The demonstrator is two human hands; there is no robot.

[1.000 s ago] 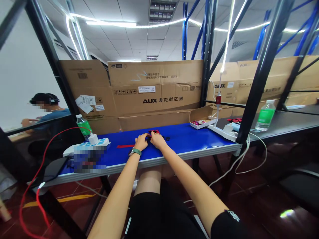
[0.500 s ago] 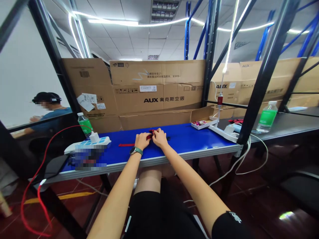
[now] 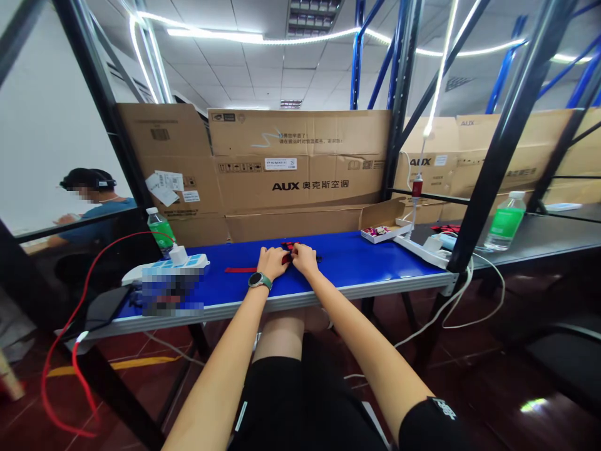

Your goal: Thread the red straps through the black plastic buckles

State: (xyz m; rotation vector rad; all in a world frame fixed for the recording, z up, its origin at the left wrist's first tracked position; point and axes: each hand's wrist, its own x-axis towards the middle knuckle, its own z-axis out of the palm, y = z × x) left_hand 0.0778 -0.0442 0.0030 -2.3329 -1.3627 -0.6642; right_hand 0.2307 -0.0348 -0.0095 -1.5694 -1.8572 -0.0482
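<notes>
My left hand (image 3: 273, 263) and my right hand (image 3: 304, 259) sit close together on the blue tabletop (image 3: 357, 263), their fingers closed on a red strap (image 3: 291, 248). Part of the strap is hidden under my fingers. Its thin end (image 3: 240, 270) runs out flat to the left of my left hand. A small dark piece (image 3: 319, 258) lies just beyond my right fingers, too small to identify. A black-faced watch with a green band (image 3: 260, 280) circles my left wrist.
A white power strip (image 3: 176, 265) and a green-labelled water bottle (image 3: 160, 233) stand at the table's left end, with a blurred patch (image 3: 171, 291) in front. A small cardboard tray (image 3: 382, 224) and another power strip (image 3: 422, 252) are at the right. A co-worker (image 3: 96, 207) sits beyond the left upright.
The view has tilted slightly and shifted. Both hands remain together on the red strap, and their fingers have drawn in closer over it.
</notes>
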